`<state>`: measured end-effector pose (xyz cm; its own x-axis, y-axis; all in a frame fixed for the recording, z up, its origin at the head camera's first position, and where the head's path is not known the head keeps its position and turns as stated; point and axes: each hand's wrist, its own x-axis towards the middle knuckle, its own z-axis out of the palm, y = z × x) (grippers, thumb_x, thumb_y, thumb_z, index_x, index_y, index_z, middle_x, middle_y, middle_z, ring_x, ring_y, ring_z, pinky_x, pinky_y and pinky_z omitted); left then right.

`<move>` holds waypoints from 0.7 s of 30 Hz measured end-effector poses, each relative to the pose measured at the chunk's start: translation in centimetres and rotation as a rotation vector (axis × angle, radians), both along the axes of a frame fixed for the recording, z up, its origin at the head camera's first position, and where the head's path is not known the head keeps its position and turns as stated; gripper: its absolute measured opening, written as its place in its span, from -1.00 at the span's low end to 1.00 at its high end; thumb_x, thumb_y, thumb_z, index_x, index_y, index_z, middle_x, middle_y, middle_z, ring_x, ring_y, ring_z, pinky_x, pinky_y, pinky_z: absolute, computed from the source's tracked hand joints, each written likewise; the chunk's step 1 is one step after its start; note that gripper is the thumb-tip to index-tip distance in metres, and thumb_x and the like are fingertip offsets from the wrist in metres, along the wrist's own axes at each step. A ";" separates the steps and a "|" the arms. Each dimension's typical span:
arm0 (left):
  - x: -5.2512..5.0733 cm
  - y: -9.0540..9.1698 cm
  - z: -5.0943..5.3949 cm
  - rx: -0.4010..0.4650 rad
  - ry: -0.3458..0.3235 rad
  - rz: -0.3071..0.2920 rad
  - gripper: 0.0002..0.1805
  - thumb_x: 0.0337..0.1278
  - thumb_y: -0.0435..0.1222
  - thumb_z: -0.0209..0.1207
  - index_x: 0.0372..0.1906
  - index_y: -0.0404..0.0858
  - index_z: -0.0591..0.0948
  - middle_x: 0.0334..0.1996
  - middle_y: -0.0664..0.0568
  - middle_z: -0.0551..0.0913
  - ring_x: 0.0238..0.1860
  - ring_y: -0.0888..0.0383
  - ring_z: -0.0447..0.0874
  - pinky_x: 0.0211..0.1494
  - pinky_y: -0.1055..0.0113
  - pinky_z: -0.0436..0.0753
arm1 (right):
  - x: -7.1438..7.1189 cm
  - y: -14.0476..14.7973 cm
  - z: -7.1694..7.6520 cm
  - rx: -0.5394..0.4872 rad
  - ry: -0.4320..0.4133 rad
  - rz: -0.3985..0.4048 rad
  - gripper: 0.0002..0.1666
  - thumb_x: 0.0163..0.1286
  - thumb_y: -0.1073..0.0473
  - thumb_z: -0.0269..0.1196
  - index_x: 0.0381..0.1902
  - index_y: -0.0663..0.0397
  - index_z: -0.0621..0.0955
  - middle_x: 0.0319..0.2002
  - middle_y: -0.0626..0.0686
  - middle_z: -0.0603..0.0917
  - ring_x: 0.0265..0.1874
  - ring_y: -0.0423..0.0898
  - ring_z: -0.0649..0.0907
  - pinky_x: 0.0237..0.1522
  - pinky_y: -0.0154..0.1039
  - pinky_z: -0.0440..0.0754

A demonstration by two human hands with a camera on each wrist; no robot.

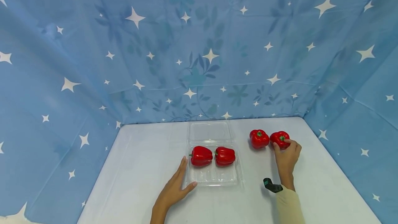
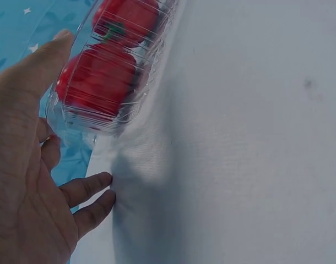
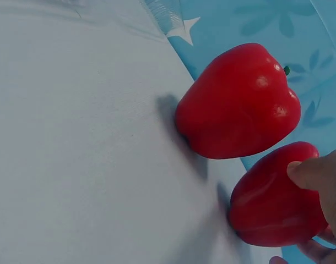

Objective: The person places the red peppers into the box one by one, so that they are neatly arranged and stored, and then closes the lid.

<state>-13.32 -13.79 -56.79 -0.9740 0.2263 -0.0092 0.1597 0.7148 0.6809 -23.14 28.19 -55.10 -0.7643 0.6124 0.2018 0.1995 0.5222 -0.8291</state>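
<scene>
My right hand point(image 1: 286, 156) grips the far-right red bell pepper point(image 3: 275, 201), thumb on one side and fingers round the other. A second red bell pepper point(image 1: 259, 139) stands just left of it, stem up. In the middle of the table lies a clear plastic clamshell box point(image 1: 203, 176), its lid point(image 1: 209, 131) folded back. Two more red bell peppers point(image 1: 201, 156) point(image 1: 225, 156) lie on their sides in its far half. Beside the box's left wall rests my left hand point(image 1: 174, 187), fingers extended and thumb at the near corner; it holds nothing.
A white cloth covers the table point(image 1: 140, 161). Blue curtains with white stars point(image 1: 189, 61) hang behind it and along both sides. A black band with a small device point(image 1: 273, 185) sits on my right wrist.
</scene>
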 end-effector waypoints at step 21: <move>0.0 0.1 -0.1 0.030 0.013 -0.006 0.01 0.17 0.19 0.16 0.58 -0.02 -0.07 0.59 0.18 -0.14 0.55 -0.01 0.02 0.42 -0.11 0.33 | 3.1 -0.4 2.2 -0.186 0.057 -0.038 -0.11 0.27 -0.04 0.35 0.45 0.09 0.26 0.39 0.17 0.31 0.30 0.10 0.38 0.22 0.19 0.54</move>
<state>-13.36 -13.64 -56.84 -0.9726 0.2321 0.0108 0.1732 0.6931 0.6997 -20.06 27.80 -52.89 -0.7302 0.6718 0.1244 0.1664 0.3515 -0.9213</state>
